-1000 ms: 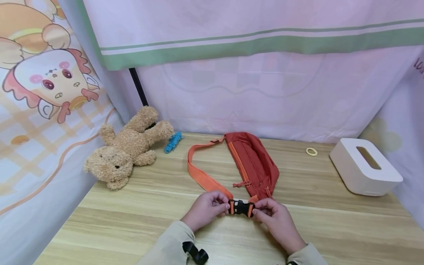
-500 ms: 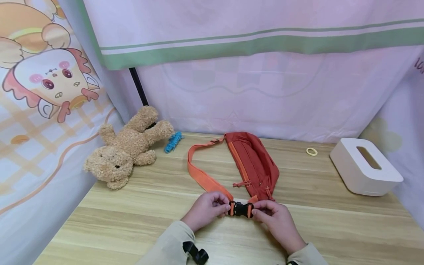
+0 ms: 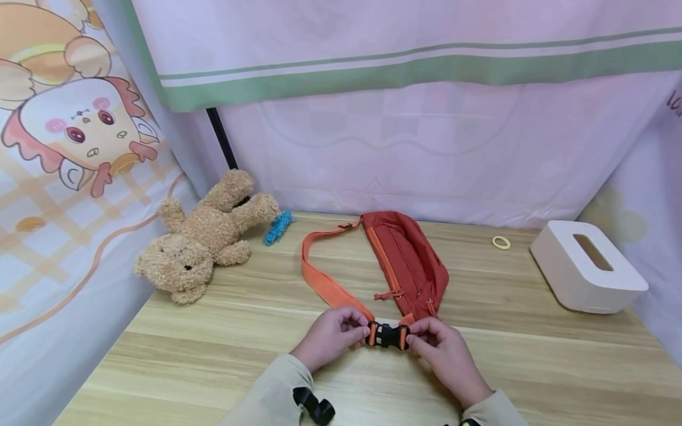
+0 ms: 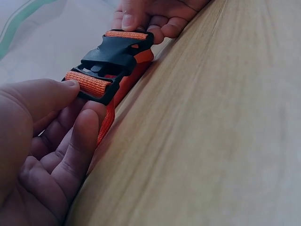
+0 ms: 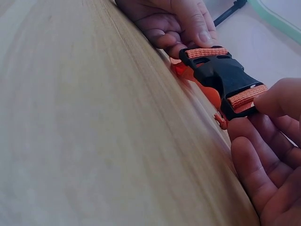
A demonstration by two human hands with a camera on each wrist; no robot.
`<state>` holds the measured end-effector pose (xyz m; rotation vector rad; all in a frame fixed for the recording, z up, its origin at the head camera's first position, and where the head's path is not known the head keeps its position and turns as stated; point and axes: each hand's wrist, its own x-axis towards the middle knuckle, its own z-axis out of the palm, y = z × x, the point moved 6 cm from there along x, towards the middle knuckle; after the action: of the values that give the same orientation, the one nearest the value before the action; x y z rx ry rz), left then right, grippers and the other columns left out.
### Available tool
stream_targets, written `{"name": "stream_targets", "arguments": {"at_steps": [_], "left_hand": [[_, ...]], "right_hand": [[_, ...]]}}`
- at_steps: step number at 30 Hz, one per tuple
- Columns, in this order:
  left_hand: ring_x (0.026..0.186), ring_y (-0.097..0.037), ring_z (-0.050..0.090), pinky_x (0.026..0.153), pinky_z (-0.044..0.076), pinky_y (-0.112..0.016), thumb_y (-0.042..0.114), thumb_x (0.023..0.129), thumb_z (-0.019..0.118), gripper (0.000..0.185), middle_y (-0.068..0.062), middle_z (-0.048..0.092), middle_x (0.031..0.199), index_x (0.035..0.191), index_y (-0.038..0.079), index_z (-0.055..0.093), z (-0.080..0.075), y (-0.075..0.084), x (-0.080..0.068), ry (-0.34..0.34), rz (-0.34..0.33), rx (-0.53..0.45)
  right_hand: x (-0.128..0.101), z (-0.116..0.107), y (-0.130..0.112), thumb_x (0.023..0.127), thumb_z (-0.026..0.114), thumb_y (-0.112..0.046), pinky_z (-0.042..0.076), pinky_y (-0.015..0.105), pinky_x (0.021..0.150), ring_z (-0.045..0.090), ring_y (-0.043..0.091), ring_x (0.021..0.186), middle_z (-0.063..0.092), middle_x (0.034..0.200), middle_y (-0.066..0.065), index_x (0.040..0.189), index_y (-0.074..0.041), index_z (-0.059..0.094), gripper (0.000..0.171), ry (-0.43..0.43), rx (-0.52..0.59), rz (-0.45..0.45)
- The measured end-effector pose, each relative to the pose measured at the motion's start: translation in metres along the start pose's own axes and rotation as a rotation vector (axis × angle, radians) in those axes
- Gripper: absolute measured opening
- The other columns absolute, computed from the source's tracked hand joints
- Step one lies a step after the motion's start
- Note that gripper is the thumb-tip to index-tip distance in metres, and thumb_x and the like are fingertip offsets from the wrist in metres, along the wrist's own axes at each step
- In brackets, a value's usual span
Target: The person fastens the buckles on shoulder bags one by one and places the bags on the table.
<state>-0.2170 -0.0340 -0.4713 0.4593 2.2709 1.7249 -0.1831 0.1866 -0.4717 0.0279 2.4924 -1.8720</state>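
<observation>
A red waist bag lies on the wooden table, its orange strap looping out to the left. At the strap's near end, a black plastic side-release buckle spans the gap between both hands. My left hand pinches the buckle's left end between thumb and fingers. The thumb and fingers of my right hand grip its right end. In the left wrist view, the prongs of the buckle show in a gap between its two halves, partly inside the right half. Orange webbing threads through both ends.
A brown teddy bear lies at the left, beside a bundle of blue cord. A pale yellow ring and a white tissue box sit to the right. Printed curtains hang behind the table.
The buckle's halves came closer together half a second ago and now stand slightly wider apart, with light gaps showing at the left half again. Both hands keep their pinch; bag and strap stay put.
</observation>
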Motion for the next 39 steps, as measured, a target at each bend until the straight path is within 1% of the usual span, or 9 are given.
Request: {"name": "stream_targets", "arguments": {"at_steps": [6,9,12,17,24,35,39], "left_hand": [[0.070,-0.015,0.066,0.062,0.056,-0.027,0.013,0.094,0.072,0.008,-0.001,0.069,0.080,0.094,0.008,0.067,-0.0010,-0.0010,-0.0001,0.002,-0.010,-0.014],[0.071,-0.015,0.067,0.063,0.057,-0.027,0.012,0.094,0.072,0.006,-0.001,0.069,0.081,0.093,0.009,0.067,-0.0005,-0.0025,-0.0001,0.000,-0.013,-0.027],[0.072,-0.016,0.068,0.065,0.058,-0.027,0.011,0.094,0.072,0.006,-0.002,0.069,0.081,0.093,0.008,0.067,0.0004,-0.0042,0.0004,-0.007,-0.014,-0.040],[0.073,-0.017,0.067,0.066,0.059,-0.028,0.010,0.093,0.072,0.009,-0.004,0.069,0.082,0.095,0.003,0.066,0.0012,-0.0032,0.0007,-0.010,-0.015,-0.055],[0.073,-0.015,0.067,0.066,0.058,-0.026,0.008,0.093,0.072,0.008,-0.003,0.069,0.081,0.094,0.003,0.066,0.0017,-0.0021,0.0006,-0.011,-0.015,-0.039],[0.076,-0.017,0.066,0.066,0.059,-0.027,0.007,0.092,0.072,0.010,-0.003,0.067,0.083,0.097,0.001,0.066,0.0024,-0.0019,0.0001,-0.031,-0.005,-0.032],[0.075,-0.015,0.065,0.065,0.058,-0.026,0.008,0.092,0.072,0.007,-0.001,0.067,0.083,0.095,0.003,0.067,0.0030,-0.0006,0.0004,-0.039,0.002,-0.008]], "right_hand": [[-0.0004,0.0000,0.0004,0.085,0.076,-0.001,0.053,0.025,0.066,0.061,0.014,0.073,0.067,0.085,0.008,0.095,-0.003,0.067,0.014,0.001,0.009,0.006],[-0.0003,-0.0002,0.0004,0.085,0.077,-0.001,0.053,0.025,0.065,0.061,0.014,0.073,0.068,0.085,0.008,0.094,-0.004,0.067,0.014,0.004,0.004,0.009],[-0.0002,-0.0005,0.0003,0.084,0.078,-0.003,0.053,0.025,0.065,0.061,0.014,0.072,0.067,0.083,0.007,0.093,-0.005,0.067,0.014,0.006,-0.015,0.010],[-0.0004,-0.0003,-0.0005,0.085,0.079,-0.005,0.052,0.025,0.065,0.061,0.014,0.073,0.067,0.084,0.006,0.093,-0.006,0.068,0.014,0.001,-0.030,0.008],[-0.0004,0.0006,-0.0020,0.085,0.079,-0.004,0.054,0.025,0.065,0.062,0.014,0.073,0.068,0.088,0.007,0.093,-0.005,0.069,0.013,-0.006,-0.014,-0.011],[0.0000,0.0000,-0.0020,0.086,0.078,-0.005,0.055,0.026,0.065,0.063,0.015,0.074,0.069,0.087,0.006,0.094,-0.007,0.072,0.010,0.001,-0.038,0.020],[0.0004,0.0004,-0.0020,0.086,0.079,-0.006,0.055,0.025,0.066,0.062,0.015,0.076,0.070,0.092,0.005,0.094,-0.009,0.073,0.010,-0.002,-0.051,0.031]]}}
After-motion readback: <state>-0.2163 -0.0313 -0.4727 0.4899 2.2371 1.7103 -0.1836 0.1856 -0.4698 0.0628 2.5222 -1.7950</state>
